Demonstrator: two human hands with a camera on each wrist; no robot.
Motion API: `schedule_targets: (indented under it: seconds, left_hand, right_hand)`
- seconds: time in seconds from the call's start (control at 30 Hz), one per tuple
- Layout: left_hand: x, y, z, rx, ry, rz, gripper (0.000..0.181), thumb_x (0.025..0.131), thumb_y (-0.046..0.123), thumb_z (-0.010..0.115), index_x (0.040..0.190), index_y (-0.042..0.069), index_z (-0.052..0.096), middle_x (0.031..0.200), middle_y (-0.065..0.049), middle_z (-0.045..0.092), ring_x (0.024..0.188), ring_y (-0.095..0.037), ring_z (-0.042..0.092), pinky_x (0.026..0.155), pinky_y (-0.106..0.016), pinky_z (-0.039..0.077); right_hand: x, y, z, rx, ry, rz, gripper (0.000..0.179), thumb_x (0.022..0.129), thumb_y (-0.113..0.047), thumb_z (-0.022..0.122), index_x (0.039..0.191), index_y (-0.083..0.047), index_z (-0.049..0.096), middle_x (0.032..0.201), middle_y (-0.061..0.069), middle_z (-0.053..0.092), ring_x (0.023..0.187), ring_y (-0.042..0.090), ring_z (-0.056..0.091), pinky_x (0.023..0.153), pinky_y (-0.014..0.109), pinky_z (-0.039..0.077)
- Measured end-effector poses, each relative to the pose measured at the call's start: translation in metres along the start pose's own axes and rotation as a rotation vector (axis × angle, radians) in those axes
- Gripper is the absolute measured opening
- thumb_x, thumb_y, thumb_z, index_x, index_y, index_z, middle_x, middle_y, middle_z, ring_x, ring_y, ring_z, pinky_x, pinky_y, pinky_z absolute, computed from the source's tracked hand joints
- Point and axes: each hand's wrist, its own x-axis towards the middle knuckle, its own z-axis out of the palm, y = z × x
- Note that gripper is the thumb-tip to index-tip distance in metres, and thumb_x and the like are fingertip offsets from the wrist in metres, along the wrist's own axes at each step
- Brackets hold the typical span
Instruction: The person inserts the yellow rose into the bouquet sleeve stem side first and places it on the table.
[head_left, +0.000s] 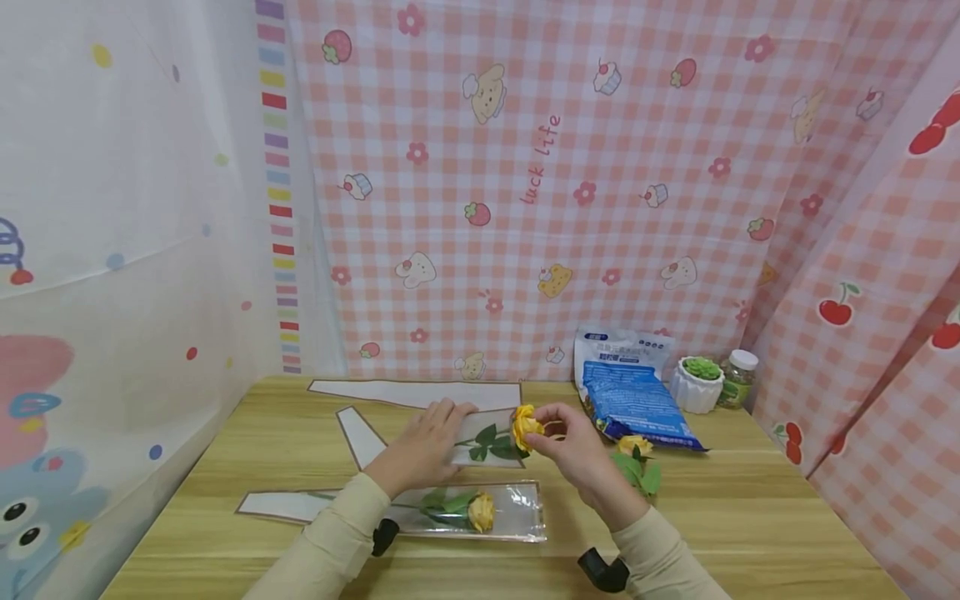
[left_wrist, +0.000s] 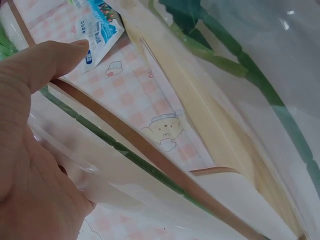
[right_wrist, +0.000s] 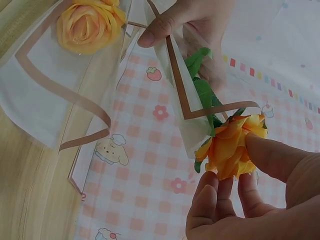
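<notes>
My right hand (head_left: pixel 577 450) pinches the head of a yellow artificial rose (head_left: pixel 527 427) between thumb and fingertips. Its green stem (left_wrist: pixel 117 146) and leaves lie inside a clear and white flower sleeve (right_wrist: pixel 175 85) with a brown border, and the bloom sticks out past the sleeve's wide end. My left hand (head_left: pixel 429 442) grips that sleeve further along the stem, thumb on the near side, some fingers hidden behind it. On the table below, a second sleeve (head_left: pixel 517 510) holds another yellow rose (head_left: pixel 482 511), lying flat with its bloom inside.
Another flat sleeve (head_left: pixel 450 395) lies along the back edge. A loose yellow rose (head_left: pixel 636 446) with leaves lies at right, in front of a blue and white bag (head_left: pixel 637 400). Behind stand a potted succulent (head_left: pixel 697 385) and a lidded jar (head_left: pixel 740 379). Curtains border the table.
</notes>
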Motion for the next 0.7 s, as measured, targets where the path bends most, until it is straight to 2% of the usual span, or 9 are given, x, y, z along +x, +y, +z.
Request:
schedule_targets:
  seconds: [0.47, 0.7]
  left_hand:
    - [0.001, 0.0017, -0.0022, -0.001, -0.017, -0.015, 0.082, 0.08, 0.026, 0.085, 0.146, 0.012, 0.037, 0.111, -0.004, 0.047, 0.1, -0.019, 0.045, 0.078, -0.033, 0.042]
    - [0.0012, 0.0009, -0.0019, 0.021, 0.024, -0.026, 0.086, 0.076, 0.023, 0.088, 0.144, 0.008, 0.039, 0.107, -0.005, 0.046, 0.097, -0.021, 0.045, 0.077, -0.034, 0.041]
  right_hand:
    - [0.0006, -0.0008, 0.0049, -0.028, 0.045, -0.009, 0.019, 0.088, 0.0, 0.075, 0.103, -0.001, 0.063, 0.103, 0.011, 0.059, 0.089, 0.023, 0.054, 0.067, 0.031, 0.047]
    - [-0.0021, -0.0031, 0.0067, -0.02, 0.034, 0.003, 0.02, 0.089, -0.004, 0.076, 0.103, -0.001, 0.062, 0.107, 0.012, 0.06, 0.087, 0.023, 0.056, 0.069, 0.034, 0.049]
